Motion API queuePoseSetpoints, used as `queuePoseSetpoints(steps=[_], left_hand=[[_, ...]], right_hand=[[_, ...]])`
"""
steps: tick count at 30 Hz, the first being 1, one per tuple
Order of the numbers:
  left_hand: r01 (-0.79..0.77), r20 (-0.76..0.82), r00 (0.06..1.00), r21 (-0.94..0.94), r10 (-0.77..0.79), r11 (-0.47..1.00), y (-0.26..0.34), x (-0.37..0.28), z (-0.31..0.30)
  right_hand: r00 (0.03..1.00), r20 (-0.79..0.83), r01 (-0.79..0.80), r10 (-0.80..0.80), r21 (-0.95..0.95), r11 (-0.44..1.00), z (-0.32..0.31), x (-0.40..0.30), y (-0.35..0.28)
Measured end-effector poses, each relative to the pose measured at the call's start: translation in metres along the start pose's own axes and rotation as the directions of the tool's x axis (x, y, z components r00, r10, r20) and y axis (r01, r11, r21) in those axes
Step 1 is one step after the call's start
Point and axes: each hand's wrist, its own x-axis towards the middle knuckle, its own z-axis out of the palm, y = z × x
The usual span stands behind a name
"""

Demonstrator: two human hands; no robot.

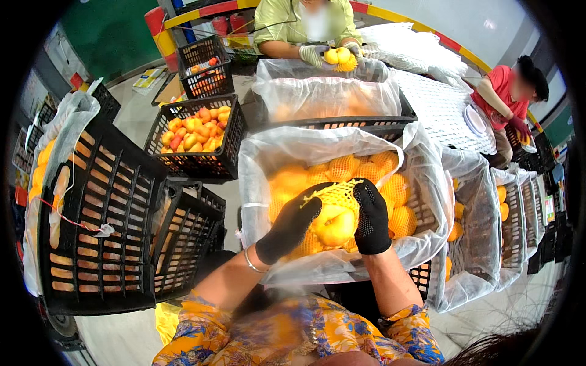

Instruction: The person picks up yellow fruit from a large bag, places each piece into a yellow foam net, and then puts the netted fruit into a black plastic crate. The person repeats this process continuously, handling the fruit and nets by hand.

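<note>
Both my hands wear black dotted gloves. Between them is a yellow peach (336, 225), its stem hollow facing me. A yellow foam net sleeve (338, 194) is stretched over the peach's far part and leaves its near face bare. My left hand (289, 224) cups the left side of the fruit, thumb near the net. My right hand (371, 218) grips the net and the right side. Below them stands a crate with a white fabric liner (316, 139). Inside it lie several netted peaches (397, 190); those under my hands are partly hidden.
A black crate of bare peaches (194, 162) stands front left, with another black crate (206, 66) behind. Tall crates (100, 219) crowd my left. Lined crates (471, 247) line my right. Across another lined crate (329, 87), a person's gloved hands (316, 56) hold yellow fruit.
</note>
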Motion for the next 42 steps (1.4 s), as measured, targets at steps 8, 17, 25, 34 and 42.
queuePoseSetpoints(steps=[8, 17, 25, 34, 42], left_hand=[[-0.047, -0.106, 0.993, 0.039, 0.051, 0.998, -0.029, 0.004, -0.028], [-0.019, -0.158, 0.985, 0.267, 0.063, 0.963, -0.013, 0.007, -0.041], [-0.053, 0.017, 0.999, 0.428, 0.050, 0.902, -0.021, 0.004, -0.040], [-0.082, 0.038, 0.997, 0.473, 0.073, 0.877, -0.017, 0.002, -0.030], [-0.265, 0.068, 0.961, 0.513, 0.269, 0.817, -0.005, 0.005, -0.029]], right_hand=[[0.701, 0.630, 0.711, -0.334, -0.646, 0.276, 0.015, 0.000, -0.013], [0.860, 0.485, 0.409, -0.163, -0.462, 0.787, 0.001, 0.011, 0.001], [0.965, 0.255, 0.096, -0.066, -0.108, 0.990, -0.009, 0.011, 0.023], [0.935, 0.151, -0.354, 0.320, 0.449, 0.820, -0.006, 0.010, 0.031], [0.943, 0.330, -0.011, 0.030, -0.060, 0.998, -0.006, 0.005, 0.006]])
